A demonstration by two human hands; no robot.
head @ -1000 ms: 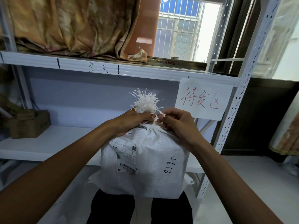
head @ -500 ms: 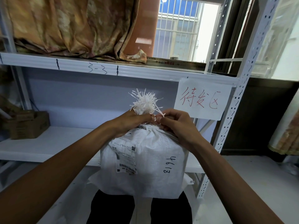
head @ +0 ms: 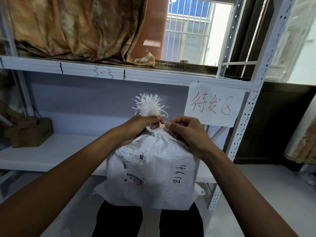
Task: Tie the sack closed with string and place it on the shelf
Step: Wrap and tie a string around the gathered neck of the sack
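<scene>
A white woven sack (head: 159, 168) rests on my lap, with a shipping label and a handwritten number on its front. Its gathered neck ends in a frayed white tuft (head: 148, 106). My left hand (head: 140, 128) is clenched around the neck just under the tuft. My right hand (head: 186, 132) pinches a thin white string (head: 165, 113) beside the neck, thumb and forefinger together. The string loops by the tuft; how it wraps the neck is hidden by my fingers. The white metal shelf (head: 51, 153) stands right behind the sack.
A cardboard box (head: 30, 132) sits at the shelf's left end. A paper sign (head: 213, 104) with red writing hangs from the upper shelf board (head: 102, 72), which carries brown cloth (head: 73, 26). A perforated upright (head: 248, 117) stands right. Floor lies to the right.
My right hand has shifted slightly right and away from the left hand, drawing the string out. The frayed tuft has turned a little. The sack stays in place.
</scene>
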